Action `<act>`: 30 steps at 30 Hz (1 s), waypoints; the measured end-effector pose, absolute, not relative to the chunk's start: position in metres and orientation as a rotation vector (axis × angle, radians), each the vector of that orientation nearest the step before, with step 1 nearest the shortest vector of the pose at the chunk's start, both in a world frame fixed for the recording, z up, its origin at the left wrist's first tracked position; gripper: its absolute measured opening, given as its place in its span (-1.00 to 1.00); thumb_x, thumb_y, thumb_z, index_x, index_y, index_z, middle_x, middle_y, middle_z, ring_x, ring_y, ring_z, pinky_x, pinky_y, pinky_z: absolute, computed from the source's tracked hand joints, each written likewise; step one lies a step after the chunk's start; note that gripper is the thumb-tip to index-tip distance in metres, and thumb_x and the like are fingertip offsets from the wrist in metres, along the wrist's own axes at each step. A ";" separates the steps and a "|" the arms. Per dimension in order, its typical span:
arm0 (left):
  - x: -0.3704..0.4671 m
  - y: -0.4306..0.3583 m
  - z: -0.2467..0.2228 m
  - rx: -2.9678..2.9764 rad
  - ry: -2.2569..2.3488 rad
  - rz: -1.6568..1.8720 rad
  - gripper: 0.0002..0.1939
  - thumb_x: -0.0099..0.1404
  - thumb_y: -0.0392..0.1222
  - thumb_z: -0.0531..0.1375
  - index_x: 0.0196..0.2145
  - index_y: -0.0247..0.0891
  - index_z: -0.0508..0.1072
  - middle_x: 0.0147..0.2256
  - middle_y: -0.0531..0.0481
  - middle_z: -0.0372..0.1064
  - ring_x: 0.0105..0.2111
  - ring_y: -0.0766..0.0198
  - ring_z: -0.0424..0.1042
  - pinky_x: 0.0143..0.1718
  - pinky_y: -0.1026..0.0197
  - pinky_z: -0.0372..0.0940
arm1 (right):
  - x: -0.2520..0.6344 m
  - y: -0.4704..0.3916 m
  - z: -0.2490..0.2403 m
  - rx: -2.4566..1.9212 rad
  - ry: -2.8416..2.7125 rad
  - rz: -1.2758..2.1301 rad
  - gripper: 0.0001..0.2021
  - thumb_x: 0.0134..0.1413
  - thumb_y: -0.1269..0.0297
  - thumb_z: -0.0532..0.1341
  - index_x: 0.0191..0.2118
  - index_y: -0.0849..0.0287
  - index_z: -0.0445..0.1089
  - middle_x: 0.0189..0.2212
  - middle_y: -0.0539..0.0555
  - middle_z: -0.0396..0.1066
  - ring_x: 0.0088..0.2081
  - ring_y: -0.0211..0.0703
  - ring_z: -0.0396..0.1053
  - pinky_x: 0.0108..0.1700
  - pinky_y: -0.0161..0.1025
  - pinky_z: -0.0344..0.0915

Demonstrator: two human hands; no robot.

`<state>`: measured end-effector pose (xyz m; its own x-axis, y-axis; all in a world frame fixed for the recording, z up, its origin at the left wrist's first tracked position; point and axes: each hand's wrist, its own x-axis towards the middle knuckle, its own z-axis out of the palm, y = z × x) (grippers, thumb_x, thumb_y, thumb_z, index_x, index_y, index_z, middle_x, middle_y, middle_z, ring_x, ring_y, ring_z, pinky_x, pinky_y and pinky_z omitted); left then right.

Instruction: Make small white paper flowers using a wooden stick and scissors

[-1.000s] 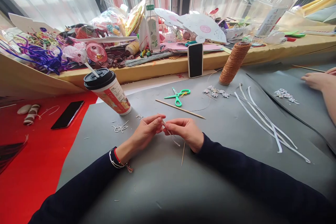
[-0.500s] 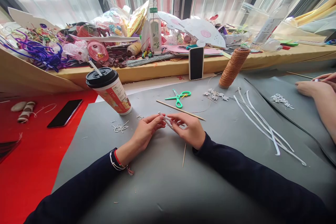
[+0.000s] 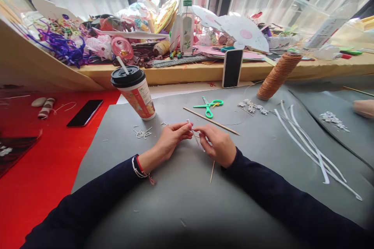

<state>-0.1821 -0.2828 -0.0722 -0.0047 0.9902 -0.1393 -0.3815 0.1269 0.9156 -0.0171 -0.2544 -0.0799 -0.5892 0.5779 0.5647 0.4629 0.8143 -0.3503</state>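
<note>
My left hand [image 3: 175, 138] pinches a short white pipe cleaner [image 3: 195, 135] between thumb and fingers, with its upper tip poking out. Curled fingers of my right hand [image 3: 217, 144] meet the same piece from the other side, near its lower end. Below the right hand a thin wooden stick [image 3: 212, 172] shows, its other end hidden. Beyond both hands lie a longer wooden stick [image 3: 212, 121] and green scissors [image 3: 208, 107]. White clippings [image 3: 142, 134] are scattered left of my hands. Small white flower shapes [image 3: 253, 107] lie behind and to the right.
Long white pipe cleaners [image 3: 309, 142] lie at right, by a spool of brown cord [image 3: 279, 76]. A lidded cup [image 3: 134, 93] and dark phone [image 3: 85, 113] stand left. Another phone [image 3: 233, 68] leans on the cluttered ledge [image 3: 175, 74]. A co-worker's hand [image 3: 364, 108] is at far right.
The view has shifted, so the scene sits further right. My right fingers have shifted slightly on the white piece, which shows more now. The co-worker's hand has mostly left view.
</note>
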 end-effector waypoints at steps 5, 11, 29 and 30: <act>-0.182 -0.284 -0.072 0.877 1.019 1.231 -0.73 0.01 -0.10 0.27 -0.39 -0.37 0.50 -0.50 -0.02 0.36 -0.46 0.36 0.32 -0.32 0.22 0.22 | -0.018 -0.253 -0.081 -0.783 -2.273 0.363 -0.82 0.07 0.33 0.06 -0.18 0.15 0.28 -0.42 0.04 0.36 -0.43 -0.26 0.31 -0.35 -0.32 0.23; -0.183 -0.286 -0.070 0.993 1.086 1.167 -0.74 0.02 -0.07 0.25 -0.42 -0.35 0.51 -0.56 0.01 0.32 -0.53 0.38 0.26 -0.39 0.24 0.20 | -0.014 -0.248 -0.071 -0.696 -2.320 0.459 -0.88 0.09 0.31 0.06 -0.29 0.14 0.31 -0.47 0.02 0.30 -0.49 -0.30 0.21 -0.38 -0.33 0.19; -0.186 -0.281 -0.066 1.079 1.008 0.896 -0.80 0.03 -0.12 0.25 -0.46 -0.34 0.47 -0.51 -0.02 0.35 -0.48 0.34 0.34 -0.40 0.28 0.23 | 0.003 -0.228 -0.061 -0.548 -2.365 0.451 -0.89 0.03 0.25 0.15 -0.38 0.17 0.36 -0.49 0.03 0.30 -0.40 -0.26 0.22 -0.30 -0.29 0.21; -0.187 -0.281 -0.065 1.091 1.004 0.872 -0.80 0.03 -0.12 0.25 -0.46 -0.34 0.46 -0.51 -0.03 0.35 -0.49 0.35 0.33 -0.40 0.27 0.23 | 0.003 -0.228 -0.061 -0.537 -2.364 0.471 -0.89 0.04 0.27 0.14 -0.38 0.17 0.36 -0.48 0.04 0.31 -0.40 -0.26 0.23 -0.30 -0.29 0.21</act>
<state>-0.1866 -0.2805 -0.0654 0.3135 0.9266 -0.2079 -0.0765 0.2429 0.9670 0.0033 -0.2275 -0.0613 -0.6980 0.4899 0.5223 0.2524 0.8508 -0.4608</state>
